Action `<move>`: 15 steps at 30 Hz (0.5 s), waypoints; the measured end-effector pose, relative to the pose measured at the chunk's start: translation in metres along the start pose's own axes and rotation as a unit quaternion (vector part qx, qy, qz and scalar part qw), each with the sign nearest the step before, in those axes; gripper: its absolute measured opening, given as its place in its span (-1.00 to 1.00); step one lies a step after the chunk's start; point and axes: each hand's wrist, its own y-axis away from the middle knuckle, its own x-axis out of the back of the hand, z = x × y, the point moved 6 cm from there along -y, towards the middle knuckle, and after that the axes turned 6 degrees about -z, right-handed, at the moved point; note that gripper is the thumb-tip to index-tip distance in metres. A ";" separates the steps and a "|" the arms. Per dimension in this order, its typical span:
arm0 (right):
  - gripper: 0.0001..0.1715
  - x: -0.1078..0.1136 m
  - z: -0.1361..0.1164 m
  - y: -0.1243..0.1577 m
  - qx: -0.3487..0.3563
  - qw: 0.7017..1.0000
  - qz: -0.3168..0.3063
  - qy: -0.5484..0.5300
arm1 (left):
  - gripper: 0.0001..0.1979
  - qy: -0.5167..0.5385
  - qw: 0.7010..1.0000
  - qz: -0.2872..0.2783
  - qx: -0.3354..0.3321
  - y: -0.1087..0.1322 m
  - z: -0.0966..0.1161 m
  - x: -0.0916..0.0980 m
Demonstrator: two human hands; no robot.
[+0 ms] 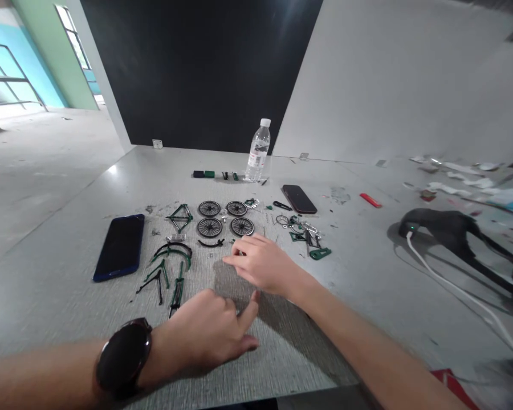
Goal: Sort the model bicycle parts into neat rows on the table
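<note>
four little spoked wheels [209,227] sit in a square mid desk [68,296], with green frame bits [179,217] just left of them. right hand [265,265] hovers right in front of the wheels, fingertips drawn together, can't tell if that grip has anything in it. left hand [214,330] rests nearer on the desk, half curled, index out, grip released. blue phone [120,246] far left, water bottle [259,149] behind.
</note>
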 end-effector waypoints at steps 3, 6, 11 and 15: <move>-0.66 -0.002 0.004 -0.001 -0.012 1.000 -0.002 0.004 | -0.31 -0.003 1.000 0.002 0.000 -0.001 0.000 -0.001; -0.64 0.002 0.010 0.000 -0.030 0.999 0.012 -0.009 | -0.30 -0.007 1.000 -0.003 0.002 -0.002 0.000 -0.001; -0.63 0.003 0.016 0.002 -0.041 0.997 0.038 -0.047 | -0.30 -0.006 1.000 -0.008 0.006 -0.003 0.000 -0.003; -0.61 0.007 0.027 0.003 -0.045 0.996 0.051 -0.058 | -0.29 -0.012 1.000 -0.007 0.009 -0.003 0.001 -0.003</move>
